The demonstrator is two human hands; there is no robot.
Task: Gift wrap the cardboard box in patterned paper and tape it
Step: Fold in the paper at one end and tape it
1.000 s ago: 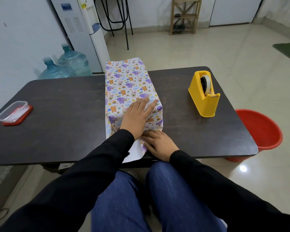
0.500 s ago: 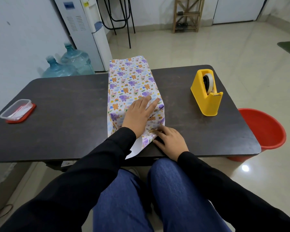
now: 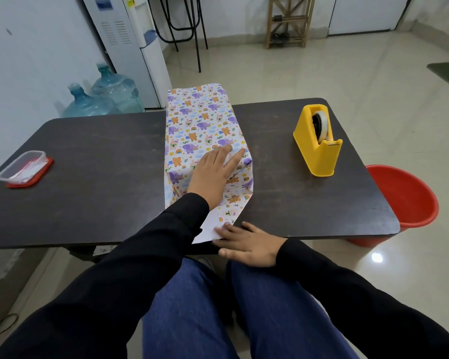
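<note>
Cardboard box (image 3: 200,120) wrapped in patterned paper (image 3: 235,200) lies mid-tabletop (image 3: 88,164), running from the far edge toward the near edge, with the left hand (image 3: 213,174) flat and straight-fingered on its top and the right hand (image 3: 249,246) pressing straight fingers on the paper's pointed flap at the near edge.

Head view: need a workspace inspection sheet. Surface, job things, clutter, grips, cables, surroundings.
Surface: dark table, scuffed.
Job's things: wrapped box, near paper flap folded to a point; yellow tape dispenser to its right.
Clutter: plastic container on a red lid, far left.
Grips: left hand flat on the box; right hand pressing the flap tip.
Cables: dark cord on the floor, lower left.
Surroundings: water dispenser, two water bottles, red bucket, wooden rack.
</note>
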